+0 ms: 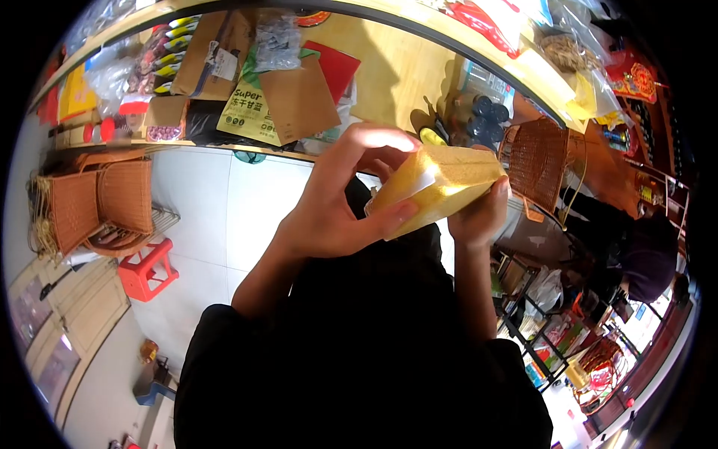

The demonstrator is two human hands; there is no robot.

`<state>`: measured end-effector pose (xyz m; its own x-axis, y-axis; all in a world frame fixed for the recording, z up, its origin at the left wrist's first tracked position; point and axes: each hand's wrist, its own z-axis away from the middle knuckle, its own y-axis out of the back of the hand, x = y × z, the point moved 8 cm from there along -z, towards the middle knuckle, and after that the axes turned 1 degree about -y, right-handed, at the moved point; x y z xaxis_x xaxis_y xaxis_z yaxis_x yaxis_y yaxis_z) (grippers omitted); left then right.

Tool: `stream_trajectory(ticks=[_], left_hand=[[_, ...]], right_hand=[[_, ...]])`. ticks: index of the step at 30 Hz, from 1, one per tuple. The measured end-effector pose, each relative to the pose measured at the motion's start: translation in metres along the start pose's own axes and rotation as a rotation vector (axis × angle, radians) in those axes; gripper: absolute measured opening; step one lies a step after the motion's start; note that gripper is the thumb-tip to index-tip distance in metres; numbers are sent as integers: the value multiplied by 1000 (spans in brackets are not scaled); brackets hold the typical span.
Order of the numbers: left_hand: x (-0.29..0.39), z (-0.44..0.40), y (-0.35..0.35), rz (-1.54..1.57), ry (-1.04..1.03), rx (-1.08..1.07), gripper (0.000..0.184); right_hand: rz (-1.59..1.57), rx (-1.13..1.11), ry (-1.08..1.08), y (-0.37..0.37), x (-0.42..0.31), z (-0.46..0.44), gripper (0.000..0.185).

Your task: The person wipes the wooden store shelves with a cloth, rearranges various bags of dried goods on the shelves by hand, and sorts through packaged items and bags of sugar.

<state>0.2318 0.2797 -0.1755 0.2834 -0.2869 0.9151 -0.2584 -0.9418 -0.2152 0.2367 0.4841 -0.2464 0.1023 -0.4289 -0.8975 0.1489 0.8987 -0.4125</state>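
A shiny gold box (449,179) is held up in front of my body, tilted, with light glinting off its faces. My left hand (340,198) grips its left end, thumb on the near face and fingers curled over the top. At the other end, my right hand (482,215) is closed around the lower right corner, its thumb up along the edge. Most of the right fingers are hidden behind the box. A pale patch, perhaps a label or glare, shows near the left end.
Beyond the box runs a wooden table (393,71) with a green-yellow "Super" pouch (250,116), a brown card (301,103), a cardboard box (213,52) and dark bottles (485,123). Wicker chairs (123,196) and a red stool (148,269) stand left. A person (647,254) is at right.
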Motion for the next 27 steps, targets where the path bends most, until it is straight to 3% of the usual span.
stream_trajectory(ticks=[4, 10, 15, 19, 25, 27], left_hand=[[-11, -4, -14, -6, 194, -207, 56], [-5, -14, -26, -206, 204, -249, 54], [-9, -19, -37, -126, 231, -250, 52], [-11, -20, -40, -121, 267, -308, 51], [-14, -14, -48, -45, 260, -405, 53], [-18, -15, -51, -47, 261, -451, 54]], right_hand=[[-23, 33, 7, 16, 7, 3, 63], [-131, 133, -121, 33, 22, 10, 66], [-231, 234, -263, 39, 32, 19, 68], [-200, 291, -202, 46, 27, 23, 65], [-51, 122, -73, 57, 9, 28, 60], [-22, 173, -70, 56, 4, 31, 59]])
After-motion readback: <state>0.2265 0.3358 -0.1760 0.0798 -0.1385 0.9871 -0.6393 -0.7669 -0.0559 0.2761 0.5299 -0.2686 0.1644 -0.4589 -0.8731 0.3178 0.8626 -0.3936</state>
